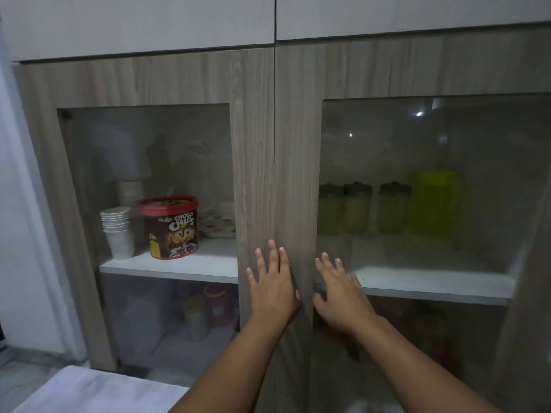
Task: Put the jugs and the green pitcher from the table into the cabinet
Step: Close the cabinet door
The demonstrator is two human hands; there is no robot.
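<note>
Three jugs with dark lids [357,208] stand in a row on the white shelf [432,286] behind the right glass door of the wooden cabinet [295,150]. The green pitcher [433,204] stands to their right on the same shelf. Both doors are closed. My left hand [272,283] lies flat, fingers spread, on the left door's frame. My right hand [340,293] rests with spread fingers on the right door's inner edge and glass. Neither hand holds anything.
Behind the left glass door stand a stack of paper cups [117,231], a red-lidded Choco Chips tub [170,226] and spotted plates [219,225]. Lower shelves hold blurred containers. A white table corner [98,391] shows at the bottom left.
</note>
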